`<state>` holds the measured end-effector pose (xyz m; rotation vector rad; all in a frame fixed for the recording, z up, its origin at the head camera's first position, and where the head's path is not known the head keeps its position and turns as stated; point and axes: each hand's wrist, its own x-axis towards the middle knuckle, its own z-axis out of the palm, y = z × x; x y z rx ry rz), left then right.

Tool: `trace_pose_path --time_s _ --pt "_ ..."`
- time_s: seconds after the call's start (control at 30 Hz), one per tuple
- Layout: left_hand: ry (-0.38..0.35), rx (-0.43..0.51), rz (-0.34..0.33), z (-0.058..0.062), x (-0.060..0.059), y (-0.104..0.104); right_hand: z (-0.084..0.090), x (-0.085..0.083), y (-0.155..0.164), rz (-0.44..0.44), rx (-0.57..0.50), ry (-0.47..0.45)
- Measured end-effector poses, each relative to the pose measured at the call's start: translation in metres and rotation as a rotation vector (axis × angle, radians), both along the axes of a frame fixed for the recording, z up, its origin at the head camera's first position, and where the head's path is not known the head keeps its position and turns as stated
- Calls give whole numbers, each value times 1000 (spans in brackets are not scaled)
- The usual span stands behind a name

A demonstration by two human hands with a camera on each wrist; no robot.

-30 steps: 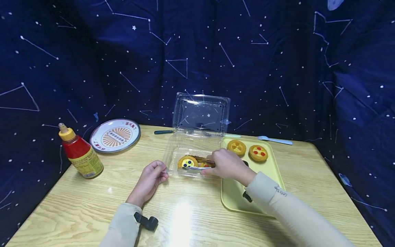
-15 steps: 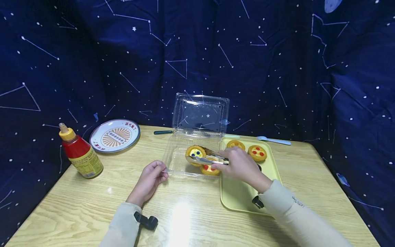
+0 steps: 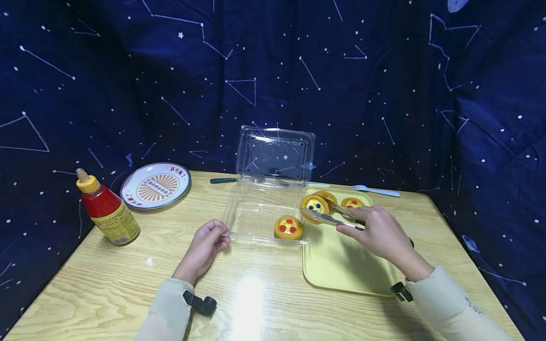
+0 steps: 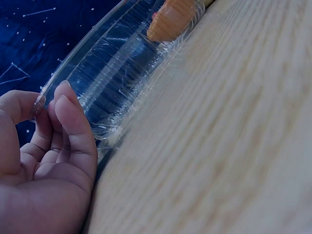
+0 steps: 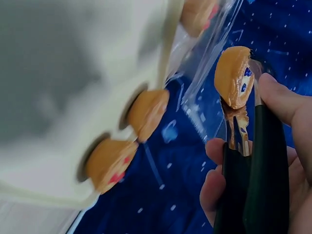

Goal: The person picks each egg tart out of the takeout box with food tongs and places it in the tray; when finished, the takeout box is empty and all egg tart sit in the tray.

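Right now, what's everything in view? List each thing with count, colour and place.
tart: one, yellow with blue dots, held in tongs over the tray's near-left corner
tongs: one, metal, in right hand
tarts on tray: two, yellow, far end
tart in box: one, red dots
box: one, clear, lid open
tray: one, pale yellow
bottle: one, red, table's left
plate: one, white
fork: one, pale blue
table: one, wood
left hand: holds box corner
right hand: grips tongs

A light wooden table [image 3: 106, 284] with visible grain fills the foreground, with a bright glare of light on its surface near the front edge. Behind and around the table hangs a dark blue cloth [image 3: 128, 71] printed with white stars and constellation lines.
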<state>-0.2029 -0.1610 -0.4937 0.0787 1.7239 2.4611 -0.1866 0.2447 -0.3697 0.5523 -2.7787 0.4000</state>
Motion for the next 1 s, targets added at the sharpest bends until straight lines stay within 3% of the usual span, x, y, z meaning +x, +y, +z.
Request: trace_pose_path --time_s 0.17,0.33,0.63,0.83,1.0 --pt "3 5 0 1 0 0 -3 7 24 -46 9 11" --pt "1 12 6 2 1 0 -17 7 40 -75 33 -41" --pt "1 6 -4 1 1 0 -39 0 35 -120 71 -172" --pt "3 6 -9 0 -1 -1 -32 1 35 -159 63 -224" --pt "-1 -3 -13 -1 -1 -3 -15 5 35 -136 40 -188"
